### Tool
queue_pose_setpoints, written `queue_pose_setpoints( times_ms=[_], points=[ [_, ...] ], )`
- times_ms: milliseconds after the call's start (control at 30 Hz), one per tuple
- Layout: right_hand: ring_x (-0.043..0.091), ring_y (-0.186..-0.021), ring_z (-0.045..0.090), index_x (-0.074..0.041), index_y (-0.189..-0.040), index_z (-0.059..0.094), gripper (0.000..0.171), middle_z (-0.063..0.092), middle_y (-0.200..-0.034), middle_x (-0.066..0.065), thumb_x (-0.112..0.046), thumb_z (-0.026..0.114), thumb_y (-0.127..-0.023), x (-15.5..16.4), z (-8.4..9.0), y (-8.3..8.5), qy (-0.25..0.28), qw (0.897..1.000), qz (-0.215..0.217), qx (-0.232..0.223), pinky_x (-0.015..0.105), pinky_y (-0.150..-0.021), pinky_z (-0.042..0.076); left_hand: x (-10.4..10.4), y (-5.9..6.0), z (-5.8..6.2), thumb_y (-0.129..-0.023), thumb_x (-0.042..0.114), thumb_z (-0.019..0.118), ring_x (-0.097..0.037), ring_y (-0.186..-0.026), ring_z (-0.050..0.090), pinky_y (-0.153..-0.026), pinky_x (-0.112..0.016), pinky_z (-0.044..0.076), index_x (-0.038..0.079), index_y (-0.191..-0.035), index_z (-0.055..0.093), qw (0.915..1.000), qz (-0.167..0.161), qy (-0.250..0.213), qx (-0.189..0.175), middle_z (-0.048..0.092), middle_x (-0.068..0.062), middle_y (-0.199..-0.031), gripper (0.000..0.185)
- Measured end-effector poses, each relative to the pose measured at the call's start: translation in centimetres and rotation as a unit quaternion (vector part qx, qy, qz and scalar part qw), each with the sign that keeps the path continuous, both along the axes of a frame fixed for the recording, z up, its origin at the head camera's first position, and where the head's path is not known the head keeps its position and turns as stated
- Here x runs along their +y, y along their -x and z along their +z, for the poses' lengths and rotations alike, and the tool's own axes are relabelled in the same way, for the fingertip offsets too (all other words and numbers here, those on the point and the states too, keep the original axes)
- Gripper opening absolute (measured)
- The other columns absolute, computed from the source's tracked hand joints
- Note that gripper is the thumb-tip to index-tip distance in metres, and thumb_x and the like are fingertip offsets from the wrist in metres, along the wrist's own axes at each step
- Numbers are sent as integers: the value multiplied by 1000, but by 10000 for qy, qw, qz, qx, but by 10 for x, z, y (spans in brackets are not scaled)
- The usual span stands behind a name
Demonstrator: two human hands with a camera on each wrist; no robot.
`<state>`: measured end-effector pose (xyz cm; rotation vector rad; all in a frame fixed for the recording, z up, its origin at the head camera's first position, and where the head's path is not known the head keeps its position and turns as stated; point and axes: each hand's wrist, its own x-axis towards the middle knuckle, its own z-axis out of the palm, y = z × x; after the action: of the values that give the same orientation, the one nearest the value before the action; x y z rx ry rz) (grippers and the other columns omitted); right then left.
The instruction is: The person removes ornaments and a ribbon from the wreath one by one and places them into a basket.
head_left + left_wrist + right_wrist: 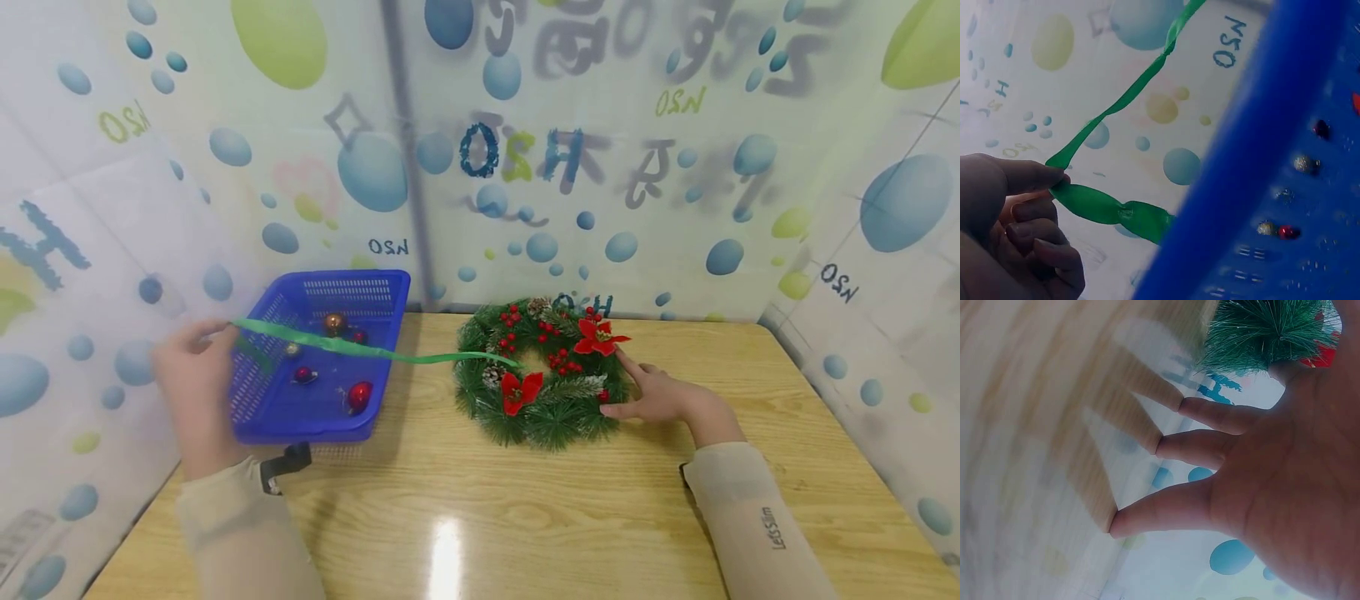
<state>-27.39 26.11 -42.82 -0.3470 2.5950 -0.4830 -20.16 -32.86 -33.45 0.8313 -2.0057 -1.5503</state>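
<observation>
My left hand (197,387) is raised at the left edge of the blue basket (307,434). Between thumb and index finger it pinches a green ribbon (352,347). In the left wrist view the ribbon (1141,80) folds at the fingertips, with two strands running off rightward. Across the basket it stretches to the middle of a green wreath (555,417), which lies on the table with red flowers, berries and pinecones. My right hand (663,395) is at the wreath's right edge, fingers spread. In the right wrist view, several fingertips (1116,526) touch the tabletop.
Several baubles lie in the basket, among them a red one (359,395) and a copper one (333,323). A wooden table (525,517) carries everything. Patterned walls (510,225) stand close behind it and at both sides.
</observation>
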Motion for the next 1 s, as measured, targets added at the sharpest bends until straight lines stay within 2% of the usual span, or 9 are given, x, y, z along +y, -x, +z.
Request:
queue_pose_setpoints(
  times_ms=[100,133,200,333,400,500,700,933,1000],
  points=[
    [69,-153,11,-17,-171,-10,125,7,-170,41,-78,63,-92,0,0,0,-6,10000,7,6,85,-114,25,-9,3,-10,-100,29,66,-4,-91,54,-83,-27,44,20,-133,75,9963,-97,650,-549,60,21,-93,35],
    [69,-153,11,-17,-171,-11,125,7,-170,41,-78,63,-92,0,0,0,-2,10000,12,7,85,-114,25,-11,3,-12,-101,30,66,-6,-94,56,-83,-28,44,18,-134,75,9941,-195,815,-695,66,15,-98,36],
    [69,-154,11,-17,-171,-10,125,7,-170,41,-78,64,-92,0,0,0,19,10000,11,13,85,-114,25,-14,3,-16,-101,33,66,-17,-109,63,-93,-35,49,14,-139,71,9882,-487,1101,-944,74,0,-118,42],
    [69,-154,10,-17,-171,-10,125,7,-170,41,-77,64,-92,0,0,-1,45,10000,0,6,85,-114,25,-12,5,-17,-103,32,65,-40,-133,57,-98,-46,49,6,-149,60,9727,-1154,1641,-1170,55,-23,-157,53],
    [69,-154,10,-17,-171,-11,125,7,-170,41,-78,64,-92,0,0,0,38,10000,-10,-3,85,-114,25,-6,7,-14,-102,28,66,-40,-129,59,-93,-42,49,6,-152,57,9698,-1316,1717,-1130,56,-27,-154,56],
    [69,-154,10,-18,-171,-11,125,7,-170,41,-78,63,-92,1,-1,0,16,10000,-10,-5,85,-114,25,8,11,-8,-101,28,69,-30,-110,62,-81,-33,46,6,-152,58,9657,-1443,1885,-1048,64,-27,-140,56],
    [69,-154,10,-19,-171,-12,125,7,-171,40,-79,63,-91,2,-1,1,-17,10000,-16,-17,85,-114,24,53,19,7,-102,36,70,-20,-86,60,-69,-31,50,7,-143,65,9497,-2072,2208,-802,68,-16,-116,51],
    [68,-154,11,-18,-171,-11,126,7,-171,40,-80,63,-90,2,-2,2,-17,10000,-18,-16,85,-114,25,137,19,20,-102,33,73,-20,-78,61,-65,-31,49,12,-143,64,9025,-3338,2593,-825,73,-15,-106,48],
    [69,-154,10,-18,-171,-11,126,7,-171,40,-80,63,-90,2,-3,2,-12,10000,-21,-14,85,-114,24,166,20,16,-102,32,73,-20,-69,59,-59,-31,48,14,-146,61,8958,-3596,2512,-721,73,-13,-95,49]
  ],
)
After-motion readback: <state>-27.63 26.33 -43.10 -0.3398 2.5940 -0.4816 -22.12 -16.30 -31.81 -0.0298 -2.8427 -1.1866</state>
